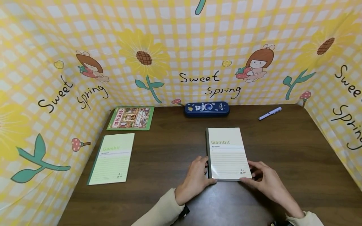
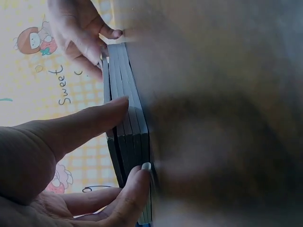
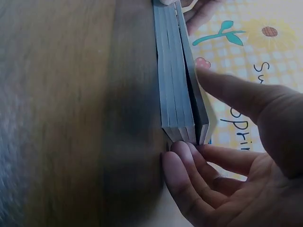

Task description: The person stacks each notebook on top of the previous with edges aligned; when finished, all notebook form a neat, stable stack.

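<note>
A stack of several notebooks [image 1: 227, 155] lies flat right of the table's middle, its top cover pale with a dark spine and the word Gambit. At its near left corner my left hand [image 1: 195, 177] grips the stack, thumb along the near edge and fingers against the spine side. My right hand [image 1: 266, 180] holds the near right corner, thumb at the near edge and fingertips on the right side. In the right wrist view, a narrow gap shows between the top notebook [image 3: 201, 106] and those below. The left wrist view shows the stacked edges [image 2: 125, 90] close up.
A green-tinted Gambit notebook [image 1: 111, 160] lies at the left, below a green picture book [image 1: 131, 118]. By the back edge sits a dark blue pencil case [image 1: 207, 110]. A lilac pen [image 1: 270, 113] lies at the back right. Yellow checked cloth [image 1: 181, 50] encloses the table [image 1: 164, 150].
</note>
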{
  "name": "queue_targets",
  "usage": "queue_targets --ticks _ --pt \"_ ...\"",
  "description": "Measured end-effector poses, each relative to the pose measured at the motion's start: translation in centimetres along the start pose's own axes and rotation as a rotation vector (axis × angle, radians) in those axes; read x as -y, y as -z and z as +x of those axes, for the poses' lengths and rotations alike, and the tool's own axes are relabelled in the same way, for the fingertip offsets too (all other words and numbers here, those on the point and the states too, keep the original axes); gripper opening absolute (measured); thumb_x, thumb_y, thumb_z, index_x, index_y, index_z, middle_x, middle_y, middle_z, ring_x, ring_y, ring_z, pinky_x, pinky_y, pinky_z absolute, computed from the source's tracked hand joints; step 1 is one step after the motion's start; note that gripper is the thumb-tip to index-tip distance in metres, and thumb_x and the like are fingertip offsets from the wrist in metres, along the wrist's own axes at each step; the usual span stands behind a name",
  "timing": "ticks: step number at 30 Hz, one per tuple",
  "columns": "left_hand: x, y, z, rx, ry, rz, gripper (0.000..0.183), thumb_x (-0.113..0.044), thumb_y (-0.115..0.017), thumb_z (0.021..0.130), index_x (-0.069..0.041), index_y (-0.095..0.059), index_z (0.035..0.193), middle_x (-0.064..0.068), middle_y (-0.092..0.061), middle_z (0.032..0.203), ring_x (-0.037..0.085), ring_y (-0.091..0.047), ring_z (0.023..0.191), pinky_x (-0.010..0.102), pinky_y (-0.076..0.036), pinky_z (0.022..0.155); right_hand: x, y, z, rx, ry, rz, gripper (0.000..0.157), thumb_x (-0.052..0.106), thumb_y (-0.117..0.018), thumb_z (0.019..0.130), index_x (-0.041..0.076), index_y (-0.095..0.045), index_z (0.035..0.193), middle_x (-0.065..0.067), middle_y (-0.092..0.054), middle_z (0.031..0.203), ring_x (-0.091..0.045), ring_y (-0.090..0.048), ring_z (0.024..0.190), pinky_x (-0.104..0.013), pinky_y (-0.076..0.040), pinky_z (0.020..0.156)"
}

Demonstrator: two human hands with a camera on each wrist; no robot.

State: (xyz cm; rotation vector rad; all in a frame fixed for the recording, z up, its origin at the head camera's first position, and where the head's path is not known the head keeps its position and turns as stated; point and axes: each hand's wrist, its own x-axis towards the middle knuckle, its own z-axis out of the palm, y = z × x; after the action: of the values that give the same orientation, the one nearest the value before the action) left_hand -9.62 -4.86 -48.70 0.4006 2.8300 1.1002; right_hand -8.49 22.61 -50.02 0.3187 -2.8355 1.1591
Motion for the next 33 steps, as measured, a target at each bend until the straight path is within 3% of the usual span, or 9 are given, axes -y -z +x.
queue_targets --ticks 4,11,24,33 --pt "-0.05 -0.17 0.06 -0.012 0.000 0.070 0.073 -0.023 -0.102 0.065 0.000 -0.068 0.126 0.009 -0.067 0.101 0.015 -0.063 0.083 0.028 -0.052 0.077 0.09 0.02 0.08 0.027 0.009 -0.049 0.074 0.030 -0.098 0.070 -0.003 -0.069 0.129 -0.002 -0.072 0.103 0.002 -0.061 0.078 -0.023 -0.052 0.069" --pt "-0.64 -0.52 -0.11 -0.036 -0.006 0.202 0.068 -0.026 -0.102 0.064 -0.003 -0.069 0.119 0.008 -0.069 0.102 0.024 -0.067 0.094 0.040 -0.056 0.084 0.39 0.15 0.19 0.033 0.010 -0.074 0.072 0.027 -0.098 0.070 -0.004 -0.070 0.128 -0.002 -0.072 0.100 0.000 -0.063 0.073 -0.022 -0.052 0.064" --pt "-0.90 -0.52 -0.43 -0.056 -0.020 0.176 0.061 -0.020 -0.101 0.064 -0.002 -0.070 0.113 0.010 -0.070 0.100 0.029 -0.070 0.091 0.041 -0.059 0.081 0.31 0.20 0.01 0.050 0.045 -0.082 0.065 0.032 -0.096 0.073 0.003 -0.073 0.126 0.002 -0.071 0.096 0.000 -0.063 0.072 -0.021 -0.054 0.059" --pt "-0.84 -0.39 -0.30 -0.048 -0.009 0.196 0.064 -0.025 -0.102 0.064 -0.002 -0.070 0.115 0.010 -0.071 0.101 0.028 -0.070 0.092 0.041 -0.059 0.082 0.32 0.17 0.19 0.073 0.022 -0.083 0.067 0.030 -0.095 0.075 -0.001 -0.071 0.129 -0.002 -0.071 0.099 -0.003 -0.063 0.073 -0.021 -0.054 0.060"
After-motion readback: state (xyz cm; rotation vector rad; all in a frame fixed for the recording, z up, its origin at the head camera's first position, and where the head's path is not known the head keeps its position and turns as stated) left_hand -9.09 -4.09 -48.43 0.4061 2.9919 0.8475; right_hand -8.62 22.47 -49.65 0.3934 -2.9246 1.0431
